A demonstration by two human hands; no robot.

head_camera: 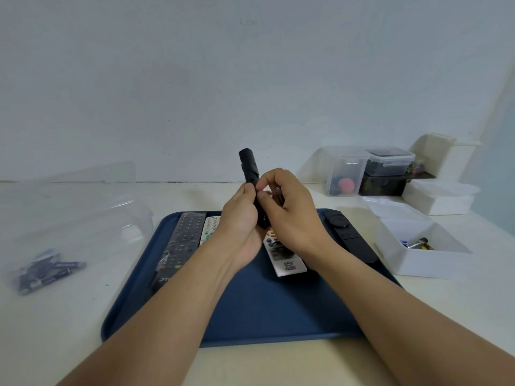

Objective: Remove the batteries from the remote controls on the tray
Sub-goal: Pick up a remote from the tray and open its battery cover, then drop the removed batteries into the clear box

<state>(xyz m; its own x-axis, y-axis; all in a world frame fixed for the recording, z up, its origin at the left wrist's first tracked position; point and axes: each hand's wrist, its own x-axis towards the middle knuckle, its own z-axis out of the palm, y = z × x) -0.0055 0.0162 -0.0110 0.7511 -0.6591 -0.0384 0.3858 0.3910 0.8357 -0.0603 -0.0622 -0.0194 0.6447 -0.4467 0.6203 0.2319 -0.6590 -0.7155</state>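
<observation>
A slim black remote (pixel 250 176) is being held up at the centre of the frame, above the far edge of the blue tray (pixel 264 310). Its long axis is standing nearly upright, the top end leaning slightly toward the upper left. The left hand (pixel 239 218) is wrapping round its lower half from the left, fingers curled about the body. The right hand (pixel 287 207) is meeting it from the right, thumb and forefinger pinching at the remote's right side; a small dark piece (pixel 279 195) is showing behind those fingers, and what it is I cannot tell. Both forearms are reaching in from the bottom of the frame, converging over the tray.

On the tray, a long black remote (pixel 181 246) and a white remote (pixel 210 227) are lying at left, another white one (pixel 284 260) under the right wrist, and a black one (pixel 354 240) along the right rim. The tray's near half is lying bare. On the worktop (pixel 83 316), a white box (pixel 418 257) holding batteries (pixel 418 243) is sitting just right of the tray, and bagged batteries (pixel 47 270) are lying at far left.
</observation>
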